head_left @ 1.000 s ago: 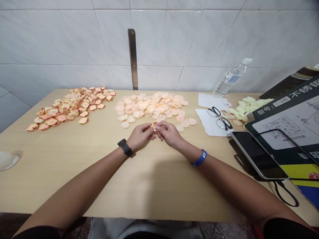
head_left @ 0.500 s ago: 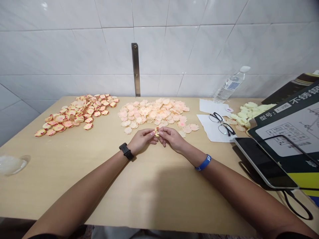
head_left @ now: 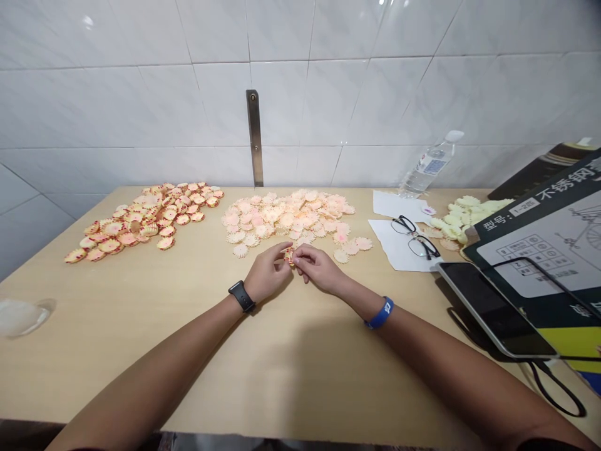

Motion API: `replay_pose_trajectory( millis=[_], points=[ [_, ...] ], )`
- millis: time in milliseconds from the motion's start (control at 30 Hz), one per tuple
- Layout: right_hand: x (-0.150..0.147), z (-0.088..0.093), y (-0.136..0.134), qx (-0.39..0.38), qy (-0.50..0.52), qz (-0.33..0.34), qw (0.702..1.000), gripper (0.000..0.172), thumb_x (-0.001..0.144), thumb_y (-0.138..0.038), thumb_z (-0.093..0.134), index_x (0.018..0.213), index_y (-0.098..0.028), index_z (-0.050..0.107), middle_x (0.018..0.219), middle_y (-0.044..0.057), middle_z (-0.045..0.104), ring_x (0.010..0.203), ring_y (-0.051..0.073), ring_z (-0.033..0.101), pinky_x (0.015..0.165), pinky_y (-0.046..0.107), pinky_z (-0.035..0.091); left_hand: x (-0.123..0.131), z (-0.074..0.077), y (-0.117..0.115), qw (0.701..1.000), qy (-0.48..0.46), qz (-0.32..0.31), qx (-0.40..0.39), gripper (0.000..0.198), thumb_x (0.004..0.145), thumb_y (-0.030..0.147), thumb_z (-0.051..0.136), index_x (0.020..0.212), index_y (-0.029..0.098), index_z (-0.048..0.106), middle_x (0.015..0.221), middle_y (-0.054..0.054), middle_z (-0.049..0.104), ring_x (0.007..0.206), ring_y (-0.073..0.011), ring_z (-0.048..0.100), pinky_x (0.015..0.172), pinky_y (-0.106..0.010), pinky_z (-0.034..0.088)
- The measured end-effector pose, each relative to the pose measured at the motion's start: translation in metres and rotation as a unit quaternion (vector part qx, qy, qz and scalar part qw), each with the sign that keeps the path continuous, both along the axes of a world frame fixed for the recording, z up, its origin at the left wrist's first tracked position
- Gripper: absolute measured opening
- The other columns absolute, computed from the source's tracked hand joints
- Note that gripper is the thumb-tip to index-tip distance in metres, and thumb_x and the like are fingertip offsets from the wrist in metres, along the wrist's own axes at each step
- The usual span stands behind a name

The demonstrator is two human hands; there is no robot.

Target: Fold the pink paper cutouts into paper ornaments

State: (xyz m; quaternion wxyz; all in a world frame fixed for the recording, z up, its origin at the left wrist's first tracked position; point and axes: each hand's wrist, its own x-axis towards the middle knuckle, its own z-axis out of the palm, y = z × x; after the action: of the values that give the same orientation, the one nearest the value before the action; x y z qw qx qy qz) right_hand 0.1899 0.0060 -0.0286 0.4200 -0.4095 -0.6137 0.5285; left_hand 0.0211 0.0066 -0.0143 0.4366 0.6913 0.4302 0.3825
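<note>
A small scalloped flower-shaped piece (head_left: 288, 255), pale yellow with red edges, is held between both hands above the middle of the table. My left hand (head_left: 269, 273) has its fingers and thumb curled around the left side of it. With thumb and forefinger, my right hand (head_left: 320, 269) pinches its right side. Fingers hide much of the piece. Just beyond the hands lies a heap of pale pink scalloped pieces (head_left: 282, 216). Farther left is a pile of similar pieces with red edges (head_left: 150, 216).
On the right, white paper (head_left: 387, 247) lies under eyeglasses (head_left: 417, 241), near a water bottle (head_left: 429, 164) and pale yellow-green pieces (head_left: 462, 216). A phone (head_left: 495, 307) leans by a dark printed box (head_left: 530, 232). A translucent container (head_left: 21, 318) sits at the left edge.
My left fingers have lifted and curled more around the piece, which now shows more red toward me. My right hand still pinches it. The view has tilted slightly upward.
</note>
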Motion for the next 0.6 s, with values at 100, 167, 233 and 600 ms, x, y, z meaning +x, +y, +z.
replay_pose_trajectory(
  millis=[100, 167, 233, 600],
  points=[
    [-0.002, -0.001, -0.002, 0.016, -0.02, -0.009, 1.0, 0.026, 0.084, -0.043, 0.059, 0.076, -0.019, 0.053, 0.064, -0.005, 0.047, 0.048, 0.007, 0.045, 0.042, 0.02, 0.04, 0.0, 0.002, 0.002, 1.0, -0.021, -0.003, -0.017, 0.034, 0.078, 0.015, 0.059, 0.112, 0.012, 0.061, 0.112, -0.014, 0.069, 0.103, -0.0227, 0.066, 0.082, -0.03, 0.054],
    [-0.002, -0.002, -0.002, 0.009, -0.011, -0.007, 1.0, 0.024, 0.085, -0.041, 0.058, 0.078, -0.019, 0.051, 0.062, -0.006, 0.047, 0.047, 0.007, 0.044, 0.042, 0.02, 0.039, 0.002, 0.002, 0.004, 0.998, -0.056, -0.001, -0.041, 0.032, 0.075, 0.015, 0.062, 0.107, 0.012, 0.06, 0.106, -0.012, 0.069, 0.097, -0.0212, 0.067, 0.08, -0.03, 0.054],
    [-0.002, -0.003, -0.001, 0.0, 0.002, -0.009, 1.0, 0.024, 0.084, -0.041, 0.058, 0.079, -0.02, 0.05, 0.06, -0.007, 0.047, 0.045, 0.007, 0.044, 0.042, 0.02, 0.038, 0.005, 0.001, 0.006, 0.993, -0.098, 0.0, -0.071, 0.031, 0.072, 0.015, 0.065, 0.103, 0.013, 0.06, 0.101, -0.011, 0.07, 0.092, -0.0194, 0.067, 0.08, -0.03, 0.054],
    [-0.006, -0.007, -0.001, 0.022, 0.039, -0.095, 0.994, 0.033, 0.084, -0.052, 0.059, 0.082, -0.02, 0.052, 0.066, -0.004, 0.051, 0.049, 0.009, 0.048, 0.042, 0.022, 0.041, -0.001, 0.008, 0.01, 0.962, -0.207, 0.073, -0.164, 0.033, 0.072, 0.02, 0.072, 0.101, 0.013, 0.061, 0.11, -0.013, 0.067, 0.081, -0.0162, 0.068, 0.082, -0.04, 0.057]
  ],
)
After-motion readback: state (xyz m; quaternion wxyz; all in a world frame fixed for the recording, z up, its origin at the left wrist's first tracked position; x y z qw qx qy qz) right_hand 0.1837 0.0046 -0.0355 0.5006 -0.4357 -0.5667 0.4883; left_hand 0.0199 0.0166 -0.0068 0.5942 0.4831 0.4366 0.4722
